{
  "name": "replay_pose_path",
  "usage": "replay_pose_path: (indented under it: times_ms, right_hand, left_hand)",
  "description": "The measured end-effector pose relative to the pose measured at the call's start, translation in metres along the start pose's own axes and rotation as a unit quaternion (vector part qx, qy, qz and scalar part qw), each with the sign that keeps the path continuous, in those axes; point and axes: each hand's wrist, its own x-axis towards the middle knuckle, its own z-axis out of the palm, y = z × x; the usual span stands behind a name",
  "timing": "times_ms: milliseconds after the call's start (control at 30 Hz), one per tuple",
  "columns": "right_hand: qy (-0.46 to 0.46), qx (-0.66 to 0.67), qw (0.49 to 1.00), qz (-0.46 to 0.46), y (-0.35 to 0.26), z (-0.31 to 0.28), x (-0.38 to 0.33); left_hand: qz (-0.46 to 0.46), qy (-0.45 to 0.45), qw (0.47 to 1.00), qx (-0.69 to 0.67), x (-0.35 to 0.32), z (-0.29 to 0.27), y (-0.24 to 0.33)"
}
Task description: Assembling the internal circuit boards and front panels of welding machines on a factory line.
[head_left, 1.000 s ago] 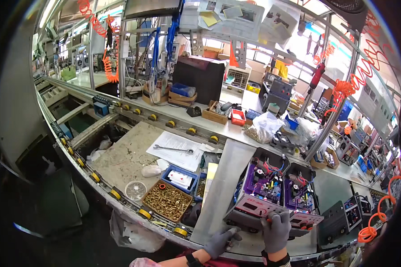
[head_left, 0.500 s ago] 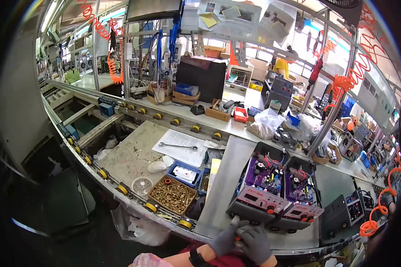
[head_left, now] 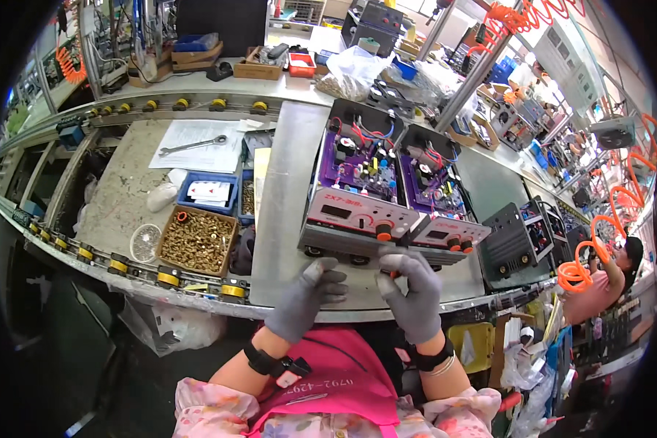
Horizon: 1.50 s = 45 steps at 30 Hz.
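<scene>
Both of my hands wear grey gloves and are apart, in front of two open machine units. My right hand (head_left: 414, 296) pinches a small dark piece with a reddish-orange part (head_left: 393, 274), mostly hidden by the fingers. It sits just below the front panel of the left unit (head_left: 358, 219). Loosely curled, with fingers apart, my left hand (head_left: 308, 298) shows nothing in it, over the metal plate's near edge. Purple circuit boards and wires show inside the left unit and the right unit (head_left: 445, 237). Their pale panels carry orange-red and black knobs (head_left: 383, 232).
Left of the metal plate (head_left: 279, 197) stand a box of brass fittings (head_left: 197, 241), a blue tray (head_left: 208, 191) and a clear round tub (head_left: 146, 242). A wrench (head_left: 193, 145) lies on paper. Other dark units (head_left: 515, 237) stand right; an orange coiled hose (head_left: 577, 271) hangs near another person (head_left: 598, 292).
My hands were together at the plate's near edge; now they are apart, the right one pinching the small piece. The view has tilted down and turned right.
</scene>
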Motion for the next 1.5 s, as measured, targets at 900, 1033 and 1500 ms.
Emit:
replay_pose_path:
  times_ms: [900, 1033, 1500]
  right_hand:
    - [0.042, -0.267, 0.945, -0.186, 0.011, 0.035, 0.045]
    - [0.041, -0.279, 0.942, -0.182, 0.013, 0.034, 0.043]
    - [0.053, -0.327, 0.917, -0.223, 0.018, 0.040, 0.040]
  left_hand:
    - [-0.002, 0.008, 0.998, 0.056, 0.026, -0.004, -0.019]
    - [0.006, 0.005, 0.999, 0.045, 0.025, -0.002, -0.017]
    - [-0.020, -0.005, 0.999, 0.027, 0.026, -0.007, -0.015]
